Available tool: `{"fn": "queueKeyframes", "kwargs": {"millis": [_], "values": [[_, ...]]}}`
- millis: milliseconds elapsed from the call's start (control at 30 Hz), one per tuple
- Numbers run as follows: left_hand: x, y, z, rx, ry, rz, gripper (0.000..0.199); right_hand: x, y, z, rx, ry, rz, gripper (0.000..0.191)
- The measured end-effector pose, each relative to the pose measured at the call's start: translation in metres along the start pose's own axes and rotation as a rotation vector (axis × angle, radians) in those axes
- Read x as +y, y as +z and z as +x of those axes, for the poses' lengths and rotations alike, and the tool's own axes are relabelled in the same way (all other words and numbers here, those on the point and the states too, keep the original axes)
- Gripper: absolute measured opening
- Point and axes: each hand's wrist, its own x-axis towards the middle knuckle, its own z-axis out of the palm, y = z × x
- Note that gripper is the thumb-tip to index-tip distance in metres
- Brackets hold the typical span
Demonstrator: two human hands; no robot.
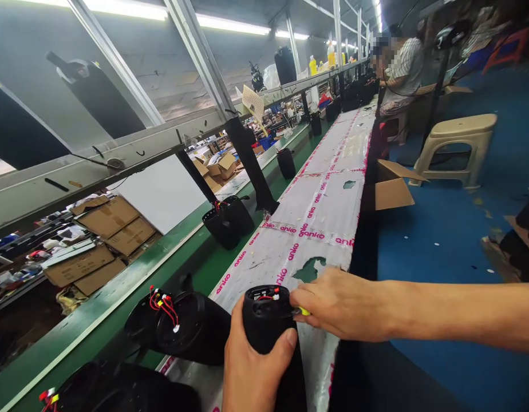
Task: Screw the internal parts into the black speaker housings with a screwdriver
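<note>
My left hand (256, 366) is wrapped round a black cylindrical housing (267, 329), whose open top faces up and shows small red wires and connectors inside. At the right side of its rim, my right hand (333, 303) is closed on a small tool with a yellow-green handle (304, 311); the tool's tip is hidden. Left of my left hand lie more black cylinders (208, 329), with red wires and red, yellow and white connectors (165, 303) sticking out of their open ends.
The bench (320, 212) is covered in printed wrap with torn spots. A green conveyor (196, 257) runs on the left under a metal frame (204, 63), carrying a black cylinder (228, 223). At right are a cardboard box (393, 194), a stool (460, 137) and a seated person (404, 66).
</note>
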Motion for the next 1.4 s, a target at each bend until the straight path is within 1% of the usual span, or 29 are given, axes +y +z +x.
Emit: {"fn": "queueKeyframes", "kwargs": {"millis": [100, 167, 200, 300, 400, 500, 633, 800, 967, 1067, 1100, 1133, 1267, 1400], "values": [[-0.006, -0.006, 0.002, -0.012, -0.017, -0.067, 0.071, -0.001, 0.006, -0.004, 0.147, -0.009, 0.174, 0.018], [-0.007, -0.01, 0.003, 0.001, -0.05, -0.07, 0.071, -0.003, 0.002, -0.003, 0.18, 0.019, 0.228, 0.019], [-0.006, -0.011, 0.003, 0.02, -0.059, -0.055, 0.071, -0.003, -0.002, 0.0, 0.16, 0.037, 0.216, 0.02], [-0.002, -0.012, 0.002, 0.087, -0.058, 0.004, 0.073, -0.006, -0.011, 0.008, 0.026, 0.062, 0.079, 0.023], [0.0, -0.01, 0.0, 0.093, -0.06, 0.01, 0.07, -0.007, -0.015, 0.015, -0.05, 0.048, -0.019, 0.023], [0.002, -0.007, -0.001, 0.084, -0.054, 0.035, 0.071, -0.008, -0.012, 0.017, -0.053, 0.031, -0.061, 0.023], [0.006, -0.006, -0.001, 0.1, -0.066, 0.067, 0.07, -0.008, -0.005, 0.015, -0.009, -0.004, -0.07, 0.022], [0.012, -0.005, -0.003, 0.115, -0.112, 0.102, 0.07, -0.011, -0.003, 0.015, 0.014, 0.004, -0.106, 0.019], [0.014, -0.001, -0.009, 0.172, -0.158, 0.171, 0.077, -0.016, -0.012, 0.014, -0.052, -0.003, -0.166, 0.01], [0.013, 0.001, -0.009, 0.182, -0.155, 0.209, 0.076, -0.016, -0.02, 0.015, -0.141, -0.026, -0.162, 0.019], [0.011, 0.001, -0.009, 0.176, -0.147, 0.216, 0.075, -0.016, -0.021, 0.016, -0.161, -0.031, -0.151, 0.019], [0.01, 0.001, -0.008, 0.171, -0.143, 0.223, 0.073, -0.015, -0.023, 0.017, -0.167, -0.035, -0.141, 0.017], [0.006, 0.001, -0.008, 0.173, -0.141, 0.241, 0.073, -0.013, -0.025, 0.021, -0.12, -0.03, -0.121, 0.007], [0.005, 0.002, -0.01, 0.18, -0.116, 0.299, 0.078, -0.009, -0.027, 0.023, -0.171, -0.049, -0.084, 0.014]]}}
